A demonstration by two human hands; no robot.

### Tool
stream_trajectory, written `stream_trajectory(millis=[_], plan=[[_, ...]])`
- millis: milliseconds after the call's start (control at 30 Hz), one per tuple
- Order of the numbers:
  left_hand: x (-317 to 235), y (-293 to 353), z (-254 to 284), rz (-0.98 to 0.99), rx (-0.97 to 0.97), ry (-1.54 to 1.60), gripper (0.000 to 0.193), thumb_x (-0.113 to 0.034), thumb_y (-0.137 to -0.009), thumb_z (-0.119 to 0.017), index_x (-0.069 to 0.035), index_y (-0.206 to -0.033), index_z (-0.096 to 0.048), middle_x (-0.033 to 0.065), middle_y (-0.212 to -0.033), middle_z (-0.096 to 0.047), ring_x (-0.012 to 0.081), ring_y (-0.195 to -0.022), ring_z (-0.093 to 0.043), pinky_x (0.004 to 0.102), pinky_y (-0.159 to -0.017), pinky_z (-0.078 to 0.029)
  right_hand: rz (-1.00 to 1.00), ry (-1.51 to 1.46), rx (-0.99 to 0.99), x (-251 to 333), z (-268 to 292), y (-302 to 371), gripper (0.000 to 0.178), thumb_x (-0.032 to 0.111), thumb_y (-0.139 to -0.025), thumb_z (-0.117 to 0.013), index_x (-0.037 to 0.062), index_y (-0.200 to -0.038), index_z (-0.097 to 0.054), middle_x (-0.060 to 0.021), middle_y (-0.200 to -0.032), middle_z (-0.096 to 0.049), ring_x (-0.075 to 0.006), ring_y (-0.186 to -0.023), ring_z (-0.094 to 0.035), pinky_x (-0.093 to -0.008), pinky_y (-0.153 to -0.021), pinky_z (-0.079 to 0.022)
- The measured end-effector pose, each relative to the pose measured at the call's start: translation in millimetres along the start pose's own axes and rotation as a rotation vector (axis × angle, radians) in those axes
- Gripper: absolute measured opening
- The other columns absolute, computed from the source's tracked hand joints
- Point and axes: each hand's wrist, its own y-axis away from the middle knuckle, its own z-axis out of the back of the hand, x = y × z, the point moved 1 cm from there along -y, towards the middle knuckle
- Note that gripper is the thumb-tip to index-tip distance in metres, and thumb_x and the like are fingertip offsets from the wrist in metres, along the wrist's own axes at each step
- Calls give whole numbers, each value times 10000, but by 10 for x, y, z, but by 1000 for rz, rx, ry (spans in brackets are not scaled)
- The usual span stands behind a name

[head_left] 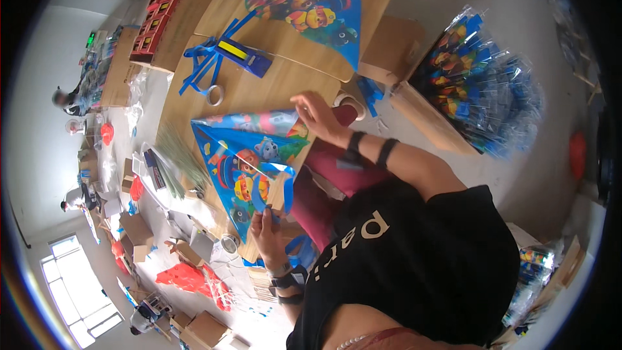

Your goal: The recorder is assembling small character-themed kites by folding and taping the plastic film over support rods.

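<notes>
A blue triangular kite sheet [217, 185] printed with cartoon dogs lies on the wooden table before me, its upper side folded over. My left hand [264, 230] is closed at the kite's near lower edge, pinching a blue ribbon [288, 191] that loops up over the print. A thin white stick [243, 159] slants across the sheet; whether my fingers also touch it I cannot tell. My right hand [315, 116] hovers by the folded upper corner, fingers apart and holding nothing.
Another printed kite sheet [304, 0] lies farther up the table. Nearby are a blue tape dispenser [243, 57], blue strips [204, 65], a tape roll [215, 95] and thin green sticks [170, 162]. An open carton [434, 120] of wrapped kites stands right. People work at far left.
</notes>
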Motion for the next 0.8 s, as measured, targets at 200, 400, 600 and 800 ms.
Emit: stream_trajectory(millis=[200, 400, 600, 800], plan=[[-21, 280, 126, -114, -216, -57, 340, -94, -1038, -614, -1, -1362, -568, 71, -849, -692, 148, -727, -656, 290, -701, -538, -219, -301, 901, 852, 186, 831, 232, 187, -1060, -538, 12, -1183, -628, -159, -1066, -700, -307, -990, -701, -393, -860, -539], [-582, 340, -276, -565, -331, -745, 483, -81, -1055, -558, -18, -1525, -467, 71, -905, -692, 115, -690, -657, 289, -620, -549, -242, -443, 1002, 1065, 108, 1075, 336, 257, -1040, -596, -5, -1250, -606, -159, -1106, -716, -300, -1052, -701, -395, -918, -533], [-145, 162, -723, -877, 79, -1490, 612, -21, -834, -633, -83, -1441, -587, 127, -1136, -692, 320, -760, -666, 414, -678, -559, -551, -911, 910, 1357, 91, 963, 554, 417, -1004, -685, -9, -1340, -571, -113, -1286, -664, -213, -1220, -614, -354, -1044, -474], [376, -38, -655, -823, 182, -1633, 665, -10, -780, -645, -93, -1434, -551, 132, -1129, -650, 337, -873, -678, 444, -758, -542, -1025, -1030, 721, 1125, 7, 1109, 490, 383, -1050, -611, 52, -1409, -571, -52, -1325, -638, -131, -1273, -569, -327, -1104, -435]])
